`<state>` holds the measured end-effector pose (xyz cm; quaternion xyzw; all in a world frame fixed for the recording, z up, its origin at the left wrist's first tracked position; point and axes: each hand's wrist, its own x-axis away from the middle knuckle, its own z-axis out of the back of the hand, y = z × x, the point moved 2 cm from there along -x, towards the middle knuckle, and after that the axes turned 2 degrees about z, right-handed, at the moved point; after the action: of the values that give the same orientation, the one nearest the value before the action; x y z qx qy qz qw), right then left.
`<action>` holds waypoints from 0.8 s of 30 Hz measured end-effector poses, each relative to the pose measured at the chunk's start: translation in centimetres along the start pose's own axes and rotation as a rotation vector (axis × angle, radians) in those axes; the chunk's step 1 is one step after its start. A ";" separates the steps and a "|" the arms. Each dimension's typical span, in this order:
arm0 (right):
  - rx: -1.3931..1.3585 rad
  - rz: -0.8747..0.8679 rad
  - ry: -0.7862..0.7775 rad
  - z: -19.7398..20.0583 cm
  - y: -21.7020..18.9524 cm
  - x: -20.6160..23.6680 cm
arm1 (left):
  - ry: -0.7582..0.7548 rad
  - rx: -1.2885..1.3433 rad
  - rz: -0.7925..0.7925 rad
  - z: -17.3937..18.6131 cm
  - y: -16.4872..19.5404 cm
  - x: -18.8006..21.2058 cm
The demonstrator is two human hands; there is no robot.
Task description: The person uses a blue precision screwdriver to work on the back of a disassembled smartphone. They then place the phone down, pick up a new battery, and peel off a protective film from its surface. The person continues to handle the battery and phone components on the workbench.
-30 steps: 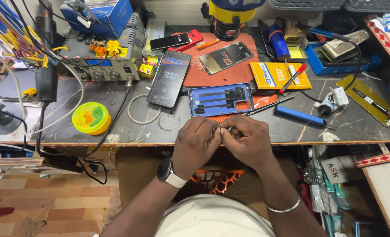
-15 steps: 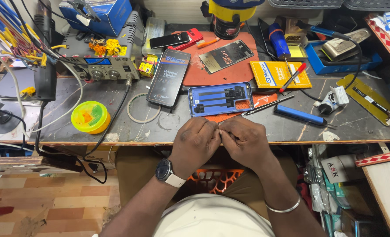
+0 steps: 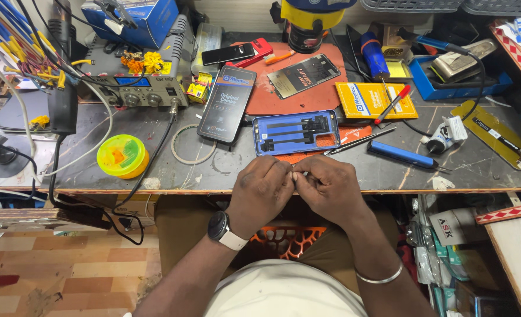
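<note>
While the two hands meet at the desk's (image 3: 154,117) front edge, the left hand (image 3: 260,191) and right hand (image 3: 331,191) are pressed fingertip to fingertip, pinched together on a tiny pale part (image 3: 295,174) that is too small to identify. Just behind the hands lies a blue phone back (image 3: 296,132), inner face up, resting partly on the red mat (image 3: 272,88) at the desk's centre. A phone box (image 3: 227,103) lies left of it, a pair of tweezers (image 3: 360,141) and a blue driver (image 3: 402,155) to the right, none of them touched. A yellow tub (image 3: 122,156) sits near the front left edge; a power supply (image 3: 137,82) stands at the back left. Judged from this layout, the work is at an early or middle stage: the back is open and unattended, the small part is off the desk and between the fingers, and nothing yet shows it being fitted to anything. Tools remain laid out within reach.
</note>
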<state>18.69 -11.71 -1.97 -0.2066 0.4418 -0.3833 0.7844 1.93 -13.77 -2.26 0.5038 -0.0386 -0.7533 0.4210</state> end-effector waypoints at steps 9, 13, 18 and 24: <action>0.002 0.000 0.062 0.3 -0.5 0.1 | -0.059 0.068 0.051 0.2 0.1 -0.2; 0.001 -0.030 0.110 0.2 -0.5 0.2 | -0.046 0.123 0.082 0.5 0.4 -0.5; 0.017 -0.083 0.301 -0.2 -0.4 0.5 | -0.026 0.201 0.229 1.0 0.2 -0.6; -0.016 -0.211 0.414 -0.5 0.1 0.1 | 0.011 0.430 0.361 1.4 -1.2 -0.6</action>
<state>18.32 -11.76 -2.39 -0.1749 0.5724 -0.4938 0.6308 0.17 -13.08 -1.73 0.5708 -0.2844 -0.6378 0.4318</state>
